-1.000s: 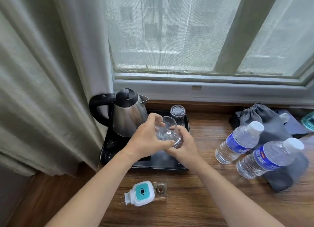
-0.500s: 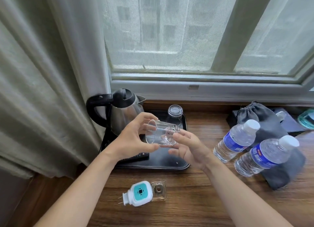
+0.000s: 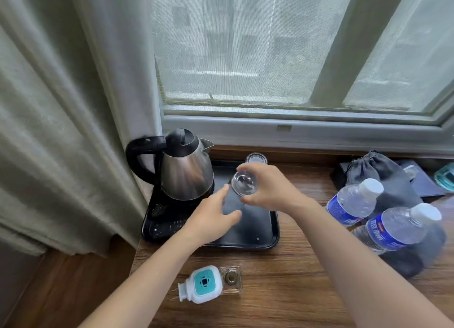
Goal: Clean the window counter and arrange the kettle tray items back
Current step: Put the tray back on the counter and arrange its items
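Observation:
My right hand (image 3: 270, 188) grips a clear drinking glass (image 3: 244, 182) turned bottom up, over the back of the black tray (image 3: 264, 239). My left hand (image 3: 211, 219) hovers over the tray's middle with relaxed fingers and holds nothing. A steel kettle (image 3: 184, 172) with a black handle stands on its base at the tray's left. A second clear glass (image 3: 256, 158) stands upside down at the tray's back edge, just behind my right hand.
Two water bottles (image 3: 353, 202) (image 3: 400, 227) lie on a grey drawstring bag (image 3: 375, 170) at the right of the wooden counter (image 3: 282, 290). A white and teal plug-in device (image 3: 202, 284) lies near the front edge. A curtain (image 3: 68, 106) hangs left of the kettle.
The glass passed from both hands into my right hand alone and turned bottom up. My left hand let go and dropped back over the tray.

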A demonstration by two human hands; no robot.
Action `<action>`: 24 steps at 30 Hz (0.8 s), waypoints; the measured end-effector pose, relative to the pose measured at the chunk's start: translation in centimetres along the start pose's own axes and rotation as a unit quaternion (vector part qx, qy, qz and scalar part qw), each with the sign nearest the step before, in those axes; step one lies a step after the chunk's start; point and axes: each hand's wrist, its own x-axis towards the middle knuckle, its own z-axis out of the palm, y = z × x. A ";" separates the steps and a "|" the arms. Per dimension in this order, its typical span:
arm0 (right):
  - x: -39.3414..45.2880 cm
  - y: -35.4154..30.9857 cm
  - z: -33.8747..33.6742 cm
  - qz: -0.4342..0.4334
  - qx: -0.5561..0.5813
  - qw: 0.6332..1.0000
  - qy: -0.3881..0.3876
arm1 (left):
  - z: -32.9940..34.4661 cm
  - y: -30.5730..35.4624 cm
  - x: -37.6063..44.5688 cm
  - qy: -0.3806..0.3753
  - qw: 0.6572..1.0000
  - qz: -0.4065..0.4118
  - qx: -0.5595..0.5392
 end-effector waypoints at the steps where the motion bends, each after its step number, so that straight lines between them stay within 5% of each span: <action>1: 0.6 0.1 0.4 -0.012 -0.032 0.999 -0.019 | 0.4 -0.1 0.2 -0.007 1.000 -0.022 -0.019; 8: 5.0 0.7 1.7 -0.046 -0.192 0.978 -0.065 | 1.3 -1.1 2.7 -0.007 0.975 -0.047 -0.218; 24: 10.2 1.1 1.0 -0.035 -0.319 0.945 -0.066 | 1.2 0.0 8.7 -0.039 0.944 -0.138 -0.296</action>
